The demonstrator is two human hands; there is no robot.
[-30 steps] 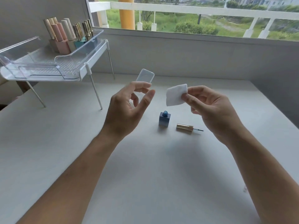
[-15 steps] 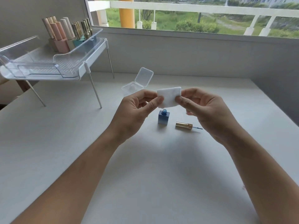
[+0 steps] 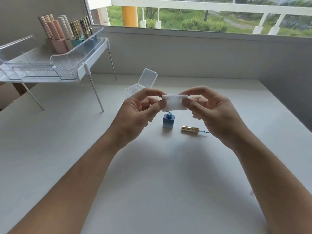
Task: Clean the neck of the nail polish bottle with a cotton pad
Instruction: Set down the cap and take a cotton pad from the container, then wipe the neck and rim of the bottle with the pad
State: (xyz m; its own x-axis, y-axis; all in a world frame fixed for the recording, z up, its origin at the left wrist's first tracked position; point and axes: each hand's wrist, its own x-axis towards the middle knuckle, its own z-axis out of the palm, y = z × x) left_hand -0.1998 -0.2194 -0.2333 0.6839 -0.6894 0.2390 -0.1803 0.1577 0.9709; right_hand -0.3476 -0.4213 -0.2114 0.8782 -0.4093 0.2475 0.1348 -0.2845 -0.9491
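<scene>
**Mia:** What are the fingers doing?

**Ben:** The left hand (image 3: pixel 135 115) and the right hand (image 3: pixel 212 114) each pinch one side of the soft white square cotton pad (image 3: pixel 174 103). Thumb and first finger are squeezed on it. The pad hangs between them, up in the air.

**Mia:** How do you do this bit well?

**Ben:** I think you fold the pad neatly, so a firm edge sticks out past the fingertips. Then one hand can hold the bottle steady while the other wipes round the neck. Go gently, or the bottle may tip and spill.

**Mia:** Where is the bottle?

**Ben:** The small blue square glass nail polish bottle (image 3: pixel 168 121) stands just below the pad, between the two hands. It is upright and open. Nothing touches it yet.

**Mia:** And its lid?

**Ben:** The shiny gold cap with its thin brush (image 3: pixel 192 129) lies on its side under the right fingers, just beside the bottle.

**Mia:** What is past the fingers?

**Ben:** A little clear plastic box with its lid up (image 3: pixel 141 83), on the white table (image 3: pixel 152 183).
</scene>
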